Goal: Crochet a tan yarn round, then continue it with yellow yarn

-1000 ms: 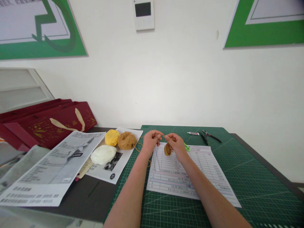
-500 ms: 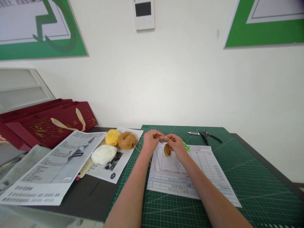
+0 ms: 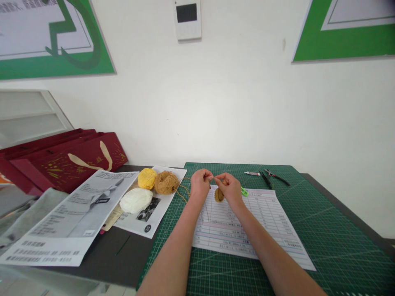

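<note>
My left hand and my right hand are close together above a printed sheet on the green cutting mat. Both are pinched on a thin brown yarn strand running between them. A small round brown crochet piece hangs under my right hand, and a green hook handle sticks out beside it. The strand trails left to a brown yarn ball.
A yellow yarn ball and a white yarn ball lie on printed papers to the left. Dark red gift bags lie at the far left. Pliers and a small tube rest at the mat's far edge.
Both hands have stayed close together, with only slight finger movement on the strand. The view has shifted a little to the right.
</note>
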`<state>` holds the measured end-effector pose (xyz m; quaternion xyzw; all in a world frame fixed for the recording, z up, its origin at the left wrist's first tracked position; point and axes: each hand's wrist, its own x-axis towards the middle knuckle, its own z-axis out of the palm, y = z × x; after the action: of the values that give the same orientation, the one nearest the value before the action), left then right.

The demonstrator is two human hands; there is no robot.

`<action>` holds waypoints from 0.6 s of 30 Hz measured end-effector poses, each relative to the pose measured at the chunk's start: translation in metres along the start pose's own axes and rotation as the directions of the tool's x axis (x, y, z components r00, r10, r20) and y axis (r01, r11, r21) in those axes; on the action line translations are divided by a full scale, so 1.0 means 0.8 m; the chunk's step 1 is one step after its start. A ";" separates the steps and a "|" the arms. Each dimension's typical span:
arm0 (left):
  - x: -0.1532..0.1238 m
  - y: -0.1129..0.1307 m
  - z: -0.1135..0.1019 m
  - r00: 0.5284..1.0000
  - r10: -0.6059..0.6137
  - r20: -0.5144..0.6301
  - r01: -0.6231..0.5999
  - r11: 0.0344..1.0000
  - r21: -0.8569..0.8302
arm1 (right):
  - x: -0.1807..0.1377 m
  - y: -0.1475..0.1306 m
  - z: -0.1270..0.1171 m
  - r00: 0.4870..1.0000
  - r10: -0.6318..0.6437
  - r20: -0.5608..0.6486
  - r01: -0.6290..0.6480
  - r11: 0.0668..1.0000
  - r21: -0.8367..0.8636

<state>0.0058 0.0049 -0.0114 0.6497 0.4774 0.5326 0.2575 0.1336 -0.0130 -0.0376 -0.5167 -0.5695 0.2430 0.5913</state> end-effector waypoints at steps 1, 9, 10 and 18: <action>0.000 -0.001 0.000 1.000 -0.016 0.002 0.016 0.999 -0.035 | 0.000 -0.001 -0.001 1.000 0.002 -0.015 -0.002 1.000 -0.012; -0.003 -0.010 0.004 0.978 -0.167 0.128 0.206 0.886 -0.416 | 0.000 -0.003 -0.002 0.995 0.065 -0.072 -0.065 0.998 0.000; -0.004 -0.010 0.005 0.970 -0.203 0.136 0.243 0.866 -0.438 | -0.001 -0.002 -0.001 0.995 0.070 -0.073 -0.070 0.998 0.007; -0.010 -0.007 0.011 0.913 -0.365 0.185 0.408 0.780 -0.474 | -0.003 0.002 0.003 0.990 0.120 -0.074 -0.115 0.991 0.062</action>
<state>0.0124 0.0014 -0.0220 0.4695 0.4338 0.5466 0.5409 0.1311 -0.0134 -0.0406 -0.5412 -0.5073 0.2735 0.6123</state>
